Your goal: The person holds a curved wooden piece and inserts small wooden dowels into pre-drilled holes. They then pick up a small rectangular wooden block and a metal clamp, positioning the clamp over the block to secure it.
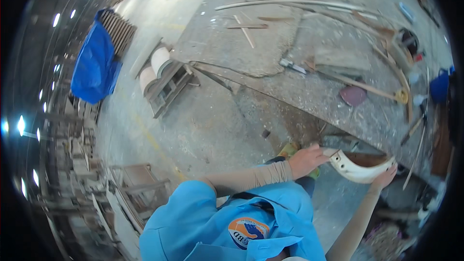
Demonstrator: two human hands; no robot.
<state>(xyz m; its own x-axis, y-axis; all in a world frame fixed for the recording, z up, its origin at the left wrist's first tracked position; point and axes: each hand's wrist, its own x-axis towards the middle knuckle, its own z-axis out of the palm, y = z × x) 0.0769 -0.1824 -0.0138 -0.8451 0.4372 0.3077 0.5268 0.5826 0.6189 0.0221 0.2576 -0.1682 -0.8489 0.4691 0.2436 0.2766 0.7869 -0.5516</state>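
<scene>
A curved, pale wooden piece (356, 172) with dark round holes near its ends is held between my hands, beside the near edge of the workbench (333, 111). My left hand (307, 159) is closed at its left end, the fingertips against the wood. At the opposite end, my right hand (385, 177) grips the piece with the fingers wrapped round its edge. The inner side of the curve looks brown, the outer side cream. Part of the left end is hidden by my fingers.
On the bench lie a purple sanding disc (353, 95), a small white-and-grey tool (293, 66) and long wooden strips (290, 4). Curved pale parts rest on a wooden stand (169, 89) across the floor. A blue tarp (94, 60) covers something at the left; wooden frames (140, 183) stand behind me.
</scene>
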